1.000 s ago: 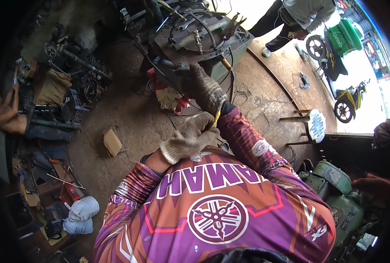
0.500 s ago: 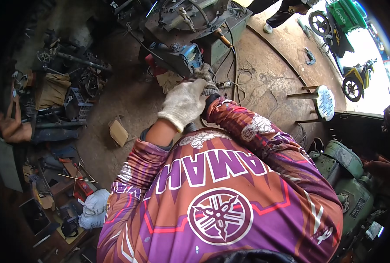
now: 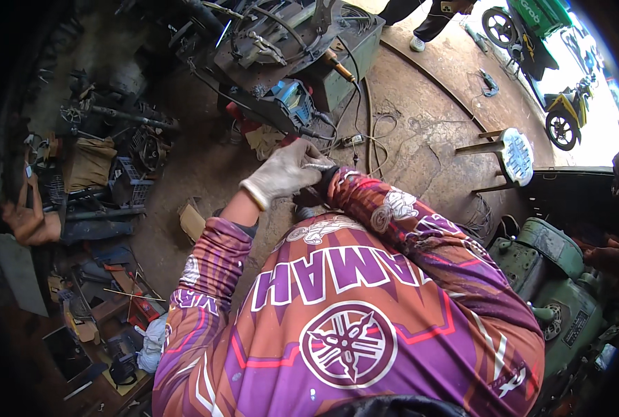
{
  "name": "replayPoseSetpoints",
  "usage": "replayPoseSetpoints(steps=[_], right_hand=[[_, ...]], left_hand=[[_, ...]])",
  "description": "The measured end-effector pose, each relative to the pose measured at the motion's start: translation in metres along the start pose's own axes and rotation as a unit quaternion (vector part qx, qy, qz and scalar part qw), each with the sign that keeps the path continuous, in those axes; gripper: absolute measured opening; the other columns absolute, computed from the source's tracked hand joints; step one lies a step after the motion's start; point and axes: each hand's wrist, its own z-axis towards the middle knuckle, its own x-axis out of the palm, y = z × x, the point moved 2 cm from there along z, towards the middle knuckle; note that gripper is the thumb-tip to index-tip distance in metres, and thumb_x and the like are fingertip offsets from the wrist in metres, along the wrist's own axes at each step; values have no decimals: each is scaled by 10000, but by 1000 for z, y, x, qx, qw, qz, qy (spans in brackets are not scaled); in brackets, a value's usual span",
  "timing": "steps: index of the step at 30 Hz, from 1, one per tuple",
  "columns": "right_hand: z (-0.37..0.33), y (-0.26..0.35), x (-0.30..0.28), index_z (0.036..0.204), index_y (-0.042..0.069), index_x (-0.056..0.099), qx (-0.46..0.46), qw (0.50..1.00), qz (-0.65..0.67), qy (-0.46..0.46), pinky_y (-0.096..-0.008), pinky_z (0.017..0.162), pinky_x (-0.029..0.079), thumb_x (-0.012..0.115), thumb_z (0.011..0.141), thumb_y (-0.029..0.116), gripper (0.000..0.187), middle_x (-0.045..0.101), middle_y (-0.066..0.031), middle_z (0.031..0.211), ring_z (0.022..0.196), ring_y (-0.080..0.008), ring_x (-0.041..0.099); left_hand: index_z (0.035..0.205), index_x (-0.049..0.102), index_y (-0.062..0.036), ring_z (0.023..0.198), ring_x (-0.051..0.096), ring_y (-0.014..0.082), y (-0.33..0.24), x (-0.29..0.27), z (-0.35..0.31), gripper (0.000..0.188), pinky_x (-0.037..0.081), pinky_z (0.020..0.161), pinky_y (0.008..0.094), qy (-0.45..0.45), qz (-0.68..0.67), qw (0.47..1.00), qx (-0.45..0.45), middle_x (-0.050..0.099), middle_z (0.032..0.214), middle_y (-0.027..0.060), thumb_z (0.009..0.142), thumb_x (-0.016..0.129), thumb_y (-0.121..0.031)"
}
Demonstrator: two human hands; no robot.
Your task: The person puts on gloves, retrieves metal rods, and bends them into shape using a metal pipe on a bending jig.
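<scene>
My left hand (image 3: 279, 172), in an off-white knit glove, is closed with its fingertips pinched at my right wrist, where a strip of grey knit glove cuff shows. Most of my right hand (image 3: 316, 179) is hidden behind the left one and the dark sleeve end, so its fingers cannot be made out. Both hands are close together in front of my chest. Just beyond them is a blue boxy machine (image 3: 292, 101) with thick cables at its front, probably a welding machine. A small red thing (image 3: 288, 140) shows beside my left fingers, partly covered.
A metal workbench (image 3: 355, 59) with clutter and a cable-fed torch (image 3: 339, 66) stands ahead. Cables (image 3: 375, 142) trail on the floor. To the right are a stool (image 3: 515, 157) and a green machine (image 3: 556, 306). A shirtless person (image 3: 42, 226) is at left, near a cardboard piece (image 3: 192, 222).
My hands have drawn back toward my body, uncovering the blue machine's front and cables. The right hand, visible before beyond the left, is now mostly hidden. The view has shifted slightly.
</scene>
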Motion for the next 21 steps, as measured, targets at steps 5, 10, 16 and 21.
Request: replayPoseSetpoints(steps=[5,10,16,21], right_hand=[[-10,12,9,1078,115,671,-8,991,-131,-34,-493,830,532,680,870,350,314,696,-111,954,914,-299,676],[-36,50,20,1041,95,690,8,845,-532,-56,-476,829,539,686,845,365,334,699,-147,941,924,-323,681],[-52,96,9,995,71,713,14,558,-828,-52,-456,827,547,694,815,384,362,702,-190,925,936,-353,686],[-31,118,-5,957,50,732,2,488,-870,-72,-440,825,553,700,790,400,388,704,-226,912,945,-378,691]], left_hand=[[1006,695,-93,889,694,375,-28,29,34,239,551,798,489,-46,368,929,10,715,920,178,844,565,-210],[810,650,-42,802,700,367,-90,56,37,134,560,721,471,-51,308,943,113,691,820,199,822,569,-148],[896,628,-77,757,710,303,-87,81,25,93,566,652,425,-104,362,915,149,694,863,135,863,615,-162],[1086,587,-67,805,722,343,-43,77,37,266,584,698,443,-112,441,889,-46,711,959,171,852,625,-187]])
